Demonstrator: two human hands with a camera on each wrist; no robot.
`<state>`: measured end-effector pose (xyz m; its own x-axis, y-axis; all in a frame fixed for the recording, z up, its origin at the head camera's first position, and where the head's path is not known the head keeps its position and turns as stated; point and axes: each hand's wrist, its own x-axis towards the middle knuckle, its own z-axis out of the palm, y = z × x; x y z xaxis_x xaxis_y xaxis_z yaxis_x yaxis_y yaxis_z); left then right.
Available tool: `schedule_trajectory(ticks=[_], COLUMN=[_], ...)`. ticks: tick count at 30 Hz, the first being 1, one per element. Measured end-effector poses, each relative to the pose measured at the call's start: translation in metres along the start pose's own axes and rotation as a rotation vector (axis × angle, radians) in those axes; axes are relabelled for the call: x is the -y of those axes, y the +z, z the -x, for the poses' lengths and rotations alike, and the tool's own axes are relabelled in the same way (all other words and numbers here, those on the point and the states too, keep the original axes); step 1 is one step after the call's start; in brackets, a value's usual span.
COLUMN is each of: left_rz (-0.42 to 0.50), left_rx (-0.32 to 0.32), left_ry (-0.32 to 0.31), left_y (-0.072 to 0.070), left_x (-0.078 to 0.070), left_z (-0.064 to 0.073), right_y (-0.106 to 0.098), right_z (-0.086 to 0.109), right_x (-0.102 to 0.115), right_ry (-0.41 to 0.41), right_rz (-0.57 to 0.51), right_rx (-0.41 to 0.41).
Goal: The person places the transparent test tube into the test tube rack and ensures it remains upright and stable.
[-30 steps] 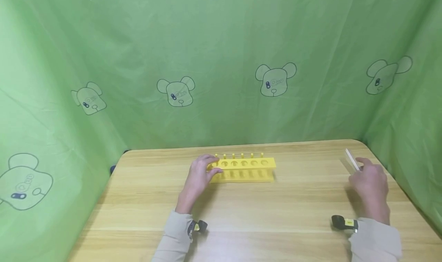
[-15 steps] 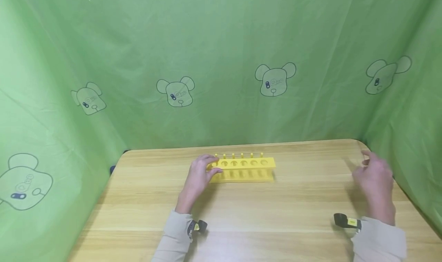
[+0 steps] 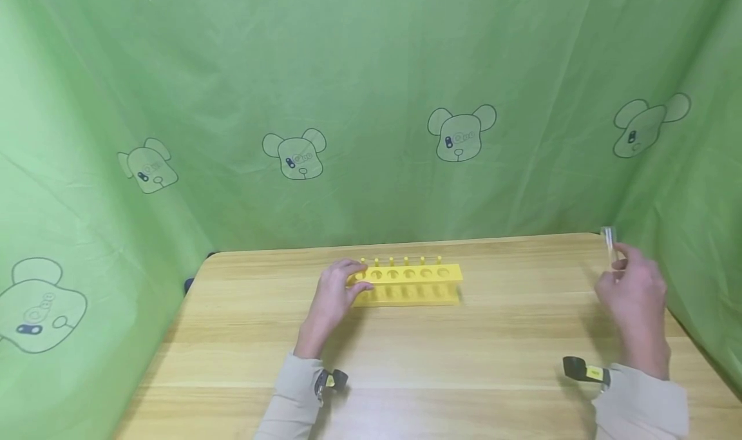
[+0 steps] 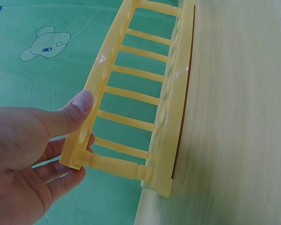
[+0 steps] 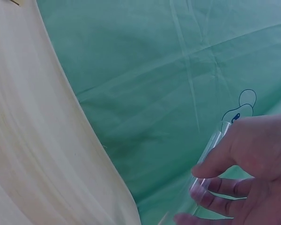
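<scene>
A yellow test tube rack [image 3: 414,274] stands on the table, its upper plate pierced by a row of round holes. At its left end, my left hand [image 3: 333,294] grips the upper plate, with the thumb on the near edge and fingers behind; the left wrist view shows the thumb of that left hand [image 4: 37,150] pressed on the rack [image 4: 100,70]. Well to the right, above the table, my right hand [image 3: 634,292] pinches a clear test tube [image 3: 608,237]. The right wrist view has the tube [image 5: 207,153] slanting between thumb and fingers of the right hand [image 5: 253,164].
The wooden table [image 3: 493,356] has its back edge close behind the rack. A green curtain [image 3: 377,189] printed with bear heads hangs behind and at both sides; the right one [image 3: 695,234] is near my right hand. Each wrist wears a small black camera [image 3: 574,367].
My right hand has shifted slightly right. The test tube, tilted left at first and not visible half a second ago, now points nearly straight away. The left hand and rack have stayed put.
</scene>
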<state>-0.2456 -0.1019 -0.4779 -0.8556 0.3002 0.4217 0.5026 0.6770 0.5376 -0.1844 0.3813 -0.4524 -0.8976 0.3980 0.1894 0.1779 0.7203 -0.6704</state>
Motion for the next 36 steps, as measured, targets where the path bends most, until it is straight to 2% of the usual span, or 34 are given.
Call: schedule_trajectory(ticks=[36], left_rz=[0.006], left_rx=[0.015], left_ry=[-0.016], left_y=[-0.001], left_x=[-0.001], left_z=[0.000], right_y=[-0.011], right_z=[0.001], right_x=[0.027], right_ry=[0.020], right_rz=[-0.067], right_rx=[-0.134])
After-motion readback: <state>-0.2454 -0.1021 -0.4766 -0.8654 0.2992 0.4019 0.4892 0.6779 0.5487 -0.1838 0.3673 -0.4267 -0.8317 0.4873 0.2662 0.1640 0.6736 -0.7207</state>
